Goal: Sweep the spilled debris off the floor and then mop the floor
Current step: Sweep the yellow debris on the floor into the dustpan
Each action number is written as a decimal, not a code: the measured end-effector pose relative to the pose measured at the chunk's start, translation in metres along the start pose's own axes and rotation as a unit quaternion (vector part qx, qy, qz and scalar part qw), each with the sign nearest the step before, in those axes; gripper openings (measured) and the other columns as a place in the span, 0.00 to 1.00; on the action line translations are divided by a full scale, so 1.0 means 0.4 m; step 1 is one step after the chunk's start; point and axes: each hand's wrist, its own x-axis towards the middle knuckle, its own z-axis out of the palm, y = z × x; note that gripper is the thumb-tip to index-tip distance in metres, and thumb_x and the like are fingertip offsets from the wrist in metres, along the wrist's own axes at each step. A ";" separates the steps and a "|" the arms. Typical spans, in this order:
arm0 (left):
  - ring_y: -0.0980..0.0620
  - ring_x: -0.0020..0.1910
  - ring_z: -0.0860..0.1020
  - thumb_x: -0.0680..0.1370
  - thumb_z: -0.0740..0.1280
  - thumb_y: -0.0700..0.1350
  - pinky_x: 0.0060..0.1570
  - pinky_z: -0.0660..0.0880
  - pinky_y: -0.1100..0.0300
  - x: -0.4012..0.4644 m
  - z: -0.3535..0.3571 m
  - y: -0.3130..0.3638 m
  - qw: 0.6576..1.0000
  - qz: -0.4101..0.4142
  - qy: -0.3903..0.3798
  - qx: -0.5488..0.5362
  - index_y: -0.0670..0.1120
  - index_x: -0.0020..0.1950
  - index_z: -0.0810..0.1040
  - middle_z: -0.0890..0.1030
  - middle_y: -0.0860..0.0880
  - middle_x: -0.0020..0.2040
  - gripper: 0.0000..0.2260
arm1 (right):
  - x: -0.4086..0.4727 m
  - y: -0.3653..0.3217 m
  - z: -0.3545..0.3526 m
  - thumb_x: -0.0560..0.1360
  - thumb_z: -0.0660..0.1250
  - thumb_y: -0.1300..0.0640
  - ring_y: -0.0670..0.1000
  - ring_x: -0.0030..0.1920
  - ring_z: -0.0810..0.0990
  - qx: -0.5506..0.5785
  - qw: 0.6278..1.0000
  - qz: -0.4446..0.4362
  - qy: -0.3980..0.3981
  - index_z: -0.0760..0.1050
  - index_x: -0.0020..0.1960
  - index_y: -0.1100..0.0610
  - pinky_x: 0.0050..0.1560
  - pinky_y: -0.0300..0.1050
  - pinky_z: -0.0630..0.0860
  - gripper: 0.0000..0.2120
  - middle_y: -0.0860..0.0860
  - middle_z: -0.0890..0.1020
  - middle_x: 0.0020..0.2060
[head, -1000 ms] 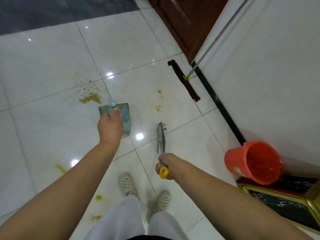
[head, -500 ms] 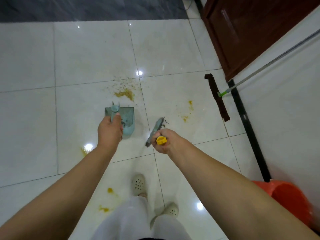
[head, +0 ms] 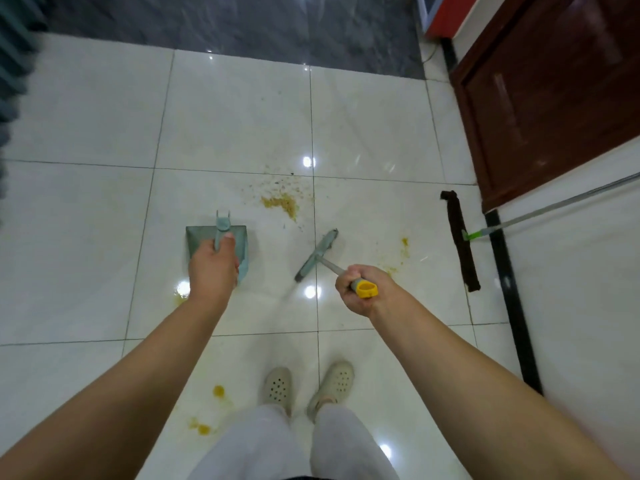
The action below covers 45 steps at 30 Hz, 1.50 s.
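My left hand grips the handle of a pale blue dustpan held above the white tile floor. My right hand grips the yellow-ended handle of a small broom; the broom head points diagonally down toward the tiles. A pile of yellow-brown debris lies just beyond both tools, between them. Smaller yellow spots sit right of the broom head, and more yellow stains lie near my feet. A mop with a dark brown head lies on the floor at the right wall.
A dark red door and a white wall with a black baseboard close off the right side. Dark grey flooring starts beyond the white tiles. My feet in pale clogs stand behind the tools.
My view has swung left and forward, so the orange bucket has left the frame. The broom head has turned from end-on to broadside, nearer the debris pile. The dustpan stays in my left hand.
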 end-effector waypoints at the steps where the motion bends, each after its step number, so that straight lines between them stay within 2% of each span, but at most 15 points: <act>1: 0.46 0.33 0.73 0.80 0.59 0.53 0.40 0.72 0.53 0.004 0.000 0.007 1.000 0.000 0.003 -0.006 0.46 0.37 0.70 0.74 0.45 0.33 0.15 | -0.002 -0.004 0.005 0.79 0.52 0.68 0.47 0.12 0.63 -0.005 1.000 -0.001 0.005 0.64 0.43 0.63 0.14 0.30 0.65 0.07 0.53 0.64 0.31; 3: 0.46 0.35 0.73 0.80 0.59 0.53 0.40 0.71 0.52 0.013 -0.002 0.021 1.000 0.000 0.008 -0.021 0.45 0.38 0.70 0.75 0.44 0.35 0.15 | 0.002 -0.010 0.018 0.80 0.52 0.67 0.47 0.12 0.63 -0.017 1.000 0.000 0.017 0.64 0.43 0.63 0.14 0.30 0.65 0.07 0.54 0.65 0.30; 6: 0.47 0.31 0.71 0.80 0.59 0.52 0.37 0.70 0.56 0.033 -0.006 0.041 0.999 -0.007 0.024 -0.037 0.45 0.37 0.70 0.74 0.44 0.34 0.15 | 0.027 -0.012 0.056 0.80 0.50 0.68 0.47 0.11 0.62 -0.030 0.999 0.013 0.027 0.64 0.40 0.62 0.14 0.29 0.64 0.10 0.54 0.67 0.26; 8: 0.49 0.29 0.70 0.81 0.60 0.51 0.32 0.68 0.59 0.050 -0.006 0.054 0.998 -0.018 0.040 -0.054 0.46 0.37 0.70 0.73 0.46 0.32 0.15 | 0.059 -0.012 0.097 0.80 0.51 0.67 0.47 0.11 0.62 -0.026 0.999 0.029 0.024 0.64 0.39 0.61 0.14 0.29 0.64 0.12 0.52 0.66 0.30; 15: 0.53 0.25 0.67 0.81 0.59 0.52 0.21 0.65 0.65 0.133 0.041 0.115 0.994 -0.037 0.074 -0.070 0.44 0.44 0.73 0.72 0.48 0.32 0.13 | 0.166 -0.076 0.280 0.79 0.51 0.66 0.48 0.11 0.65 0.010 0.996 0.085 -0.032 0.64 0.39 0.59 0.14 0.30 0.65 0.12 0.51 0.65 0.30; 20: 0.53 0.27 0.68 0.81 0.59 0.50 0.24 0.65 0.63 0.211 0.141 0.195 0.992 -0.050 0.088 -0.072 0.43 0.44 0.73 0.72 0.48 0.32 0.12 | 0.204 -0.189 0.393 0.80 0.51 0.66 0.48 0.12 0.65 0.000 0.993 0.098 -0.065 0.65 0.41 0.60 0.14 0.30 0.65 0.10 0.50 0.64 0.30; 24: 0.54 0.25 0.66 0.81 0.59 0.49 0.21 0.64 0.65 0.269 0.220 0.272 0.987 -0.057 0.104 -0.107 0.44 0.40 0.70 0.71 0.47 0.31 0.12 | 0.216 -0.317 0.469 0.80 0.54 0.66 0.48 0.12 0.65 -0.003 0.994 0.089 -0.057 0.65 0.42 0.60 0.15 0.30 0.66 0.08 0.53 0.66 0.25; 28: 0.53 0.25 0.67 0.81 0.59 0.49 0.19 0.64 0.67 0.317 0.276 0.344 0.987 -0.039 0.114 -0.108 0.45 0.38 0.69 0.71 0.46 0.31 0.14 | 0.213 -0.423 0.494 0.81 0.55 0.63 0.48 0.13 0.65 -0.007 0.995 0.079 -0.053 0.65 0.46 0.63 0.15 0.31 0.66 0.06 0.54 0.66 0.28; 31: 0.53 0.25 0.67 0.81 0.59 0.49 0.20 0.64 0.67 0.348 0.304 0.392 0.988 -0.030 0.107 -0.110 0.45 0.38 0.69 0.71 0.46 0.32 0.14 | 0.201 -0.490 0.481 0.82 0.55 0.61 0.48 0.13 0.65 -0.027 0.996 0.072 -0.046 0.64 0.46 0.63 0.14 0.30 0.65 0.07 0.54 0.66 0.22; 34: 0.53 0.25 0.67 0.81 0.59 0.50 0.23 0.65 0.65 0.384 0.328 0.435 0.989 -0.016 0.092 -0.112 0.45 0.38 0.69 0.71 0.47 0.31 0.14 | 0.194 -0.544 0.457 0.82 0.54 0.61 0.47 0.12 0.65 -0.028 0.997 0.059 -0.028 0.64 0.45 0.63 0.14 0.30 0.64 0.08 0.54 0.66 0.23; 38: 0.52 0.26 0.68 0.81 0.59 0.50 0.27 0.65 0.61 0.445 0.360 0.489 0.994 0.005 0.054 -0.099 0.46 0.37 0.69 0.71 0.47 0.32 0.14 | 0.188 -0.600 0.431 0.82 0.53 0.61 0.47 0.12 0.65 -0.014 0.999 0.040 -0.010 0.63 0.44 0.62 0.13 0.30 0.64 0.09 0.54 0.65 0.17; 45: 0.54 0.24 0.68 0.81 0.59 0.51 0.21 0.65 0.66 0.580 0.363 0.567 0.996 -0.004 -0.014 -0.093 0.48 0.38 0.71 0.72 0.49 0.31 0.13 | 0.204 -0.616 0.465 0.82 0.52 0.63 0.46 0.12 0.64 0.009 0.999 -0.006 0.046 0.63 0.44 0.63 0.13 0.30 0.64 0.08 0.54 0.66 0.15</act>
